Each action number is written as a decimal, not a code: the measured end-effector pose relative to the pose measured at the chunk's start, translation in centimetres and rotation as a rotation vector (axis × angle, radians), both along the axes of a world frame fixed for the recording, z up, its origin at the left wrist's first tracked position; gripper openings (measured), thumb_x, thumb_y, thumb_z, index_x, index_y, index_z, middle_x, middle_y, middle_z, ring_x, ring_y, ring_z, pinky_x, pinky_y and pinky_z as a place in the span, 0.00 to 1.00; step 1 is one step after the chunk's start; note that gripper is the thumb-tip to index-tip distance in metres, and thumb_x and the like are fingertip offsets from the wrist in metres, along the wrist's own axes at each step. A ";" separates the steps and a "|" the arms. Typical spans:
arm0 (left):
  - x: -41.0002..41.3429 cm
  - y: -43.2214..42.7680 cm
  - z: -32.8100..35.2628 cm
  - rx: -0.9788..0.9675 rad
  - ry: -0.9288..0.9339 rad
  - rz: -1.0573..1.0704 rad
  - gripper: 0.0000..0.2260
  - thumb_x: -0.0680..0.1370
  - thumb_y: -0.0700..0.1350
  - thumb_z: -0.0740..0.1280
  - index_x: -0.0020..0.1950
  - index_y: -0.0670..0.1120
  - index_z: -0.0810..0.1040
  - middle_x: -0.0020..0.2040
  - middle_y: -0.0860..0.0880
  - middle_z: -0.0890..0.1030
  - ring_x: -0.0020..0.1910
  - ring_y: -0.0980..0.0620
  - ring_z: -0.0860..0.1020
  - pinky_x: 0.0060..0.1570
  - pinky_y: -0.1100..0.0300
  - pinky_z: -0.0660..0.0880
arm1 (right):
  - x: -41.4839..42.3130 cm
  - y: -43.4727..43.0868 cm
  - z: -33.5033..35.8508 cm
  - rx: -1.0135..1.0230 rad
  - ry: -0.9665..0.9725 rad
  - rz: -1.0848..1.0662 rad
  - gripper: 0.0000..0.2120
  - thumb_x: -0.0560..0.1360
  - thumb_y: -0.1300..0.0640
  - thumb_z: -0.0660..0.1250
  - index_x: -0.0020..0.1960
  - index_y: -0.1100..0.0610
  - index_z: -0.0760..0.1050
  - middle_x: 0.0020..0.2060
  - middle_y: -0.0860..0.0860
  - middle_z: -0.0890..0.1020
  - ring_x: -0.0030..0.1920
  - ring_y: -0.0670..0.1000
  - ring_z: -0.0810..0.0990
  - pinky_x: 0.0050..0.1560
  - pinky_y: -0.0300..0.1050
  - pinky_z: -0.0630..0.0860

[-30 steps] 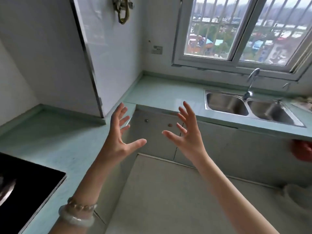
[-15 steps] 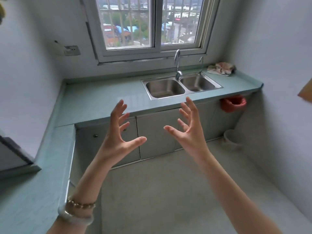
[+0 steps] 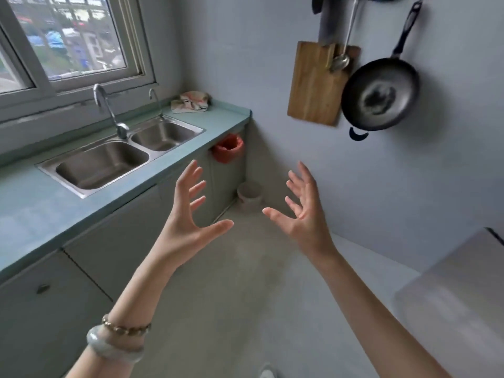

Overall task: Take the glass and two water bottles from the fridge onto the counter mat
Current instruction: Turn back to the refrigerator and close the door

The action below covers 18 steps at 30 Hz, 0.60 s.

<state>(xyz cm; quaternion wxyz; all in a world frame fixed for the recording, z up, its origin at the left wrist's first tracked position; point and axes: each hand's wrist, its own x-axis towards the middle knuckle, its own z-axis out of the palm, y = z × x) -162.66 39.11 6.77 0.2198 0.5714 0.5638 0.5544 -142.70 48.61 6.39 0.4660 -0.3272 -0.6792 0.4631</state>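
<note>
Glass and bottles are not in view, nor is any mat; the pale slab at lower right [image 3: 452,301] may be the top of the fridge, though that cannot be settled from this view. No item has been fetched, so the task appears to be at its start, with the person facing the far corner of the kitchen and not yet at the fridge door.

Left hand [image 3: 188,214] is raised at mid-frame over the floor [image 3: 240,282], palm turned inward, fingers spread and thumb out to the right; it holds nothing. A bangle [image 3: 109,347] and a chain bracelet sit on that wrist. Right hand [image 3: 305,214] mirrors it, palm inward, fingers fanned and slightly curled, thumb pointing left; it too is empty. The two hands are level and apart, thumbs pointing at each other with a clear gap between. Both forearms rise from the lower edge, elbows bent. This open, paired posture suits readiness more than reaching: neither hand touches a surface.

Fixtures explain the layout. Counter [image 3: 32,214] runs along the left wall with the sink [image 3: 109,165] beneath the window. Pan [image 3: 379,94] and board [image 3: 316,83] hang on the right wall, well clear of the hands.
</note>
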 end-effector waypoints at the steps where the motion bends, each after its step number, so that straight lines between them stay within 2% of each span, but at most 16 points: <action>1: 0.8 1.5 -0.1 -0.002 -0.005 -0.041 0.49 0.64 0.47 0.77 0.77 0.58 0.51 0.76 0.56 0.61 0.72 0.60 0.66 0.69 0.57 0.67 | 1.2 0.8 0.0 0.002 -0.001 -0.042 0.45 0.68 0.64 0.76 0.75 0.44 0.54 0.73 0.49 0.65 0.72 0.42 0.64 0.72 0.51 0.64; 8: 6.8 12.0 0.0 0.001 -0.010 -0.292 0.49 0.63 0.53 0.75 0.77 0.59 0.51 0.77 0.56 0.59 0.73 0.59 0.64 0.70 0.53 0.66 | 8.5 6.8 -0.5 0.027 0.001 -0.273 0.45 0.67 0.60 0.76 0.75 0.44 0.55 0.71 0.45 0.66 0.71 0.40 0.65 0.71 0.49 0.66; 13: 11.7 19.5 0.7 0.014 -0.010 -0.406 0.48 0.64 0.54 0.76 0.77 0.60 0.51 0.76 0.56 0.60 0.72 0.61 0.65 0.68 0.58 0.67 | 13.5 11.4 0.1 0.040 0.023 -0.400 0.45 0.65 0.57 0.76 0.75 0.45 0.55 0.72 0.47 0.66 0.71 0.42 0.65 0.71 0.49 0.65; 18: 17.3 25.6 1.4 0.031 0.003 -0.519 0.49 0.65 0.51 0.77 0.78 0.57 0.51 0.76 0.55 0.60 0.72 0.61 0.65 0.67 0.63 0.68 | 19.1 15.4 0.7 0.066 0.028 -0.509 0.44 0.66 0.55 0.76 0.74 0.43 0.56 0.71 0.45 0.67 0.70 0.38 0.65 0.71 0.49 0.66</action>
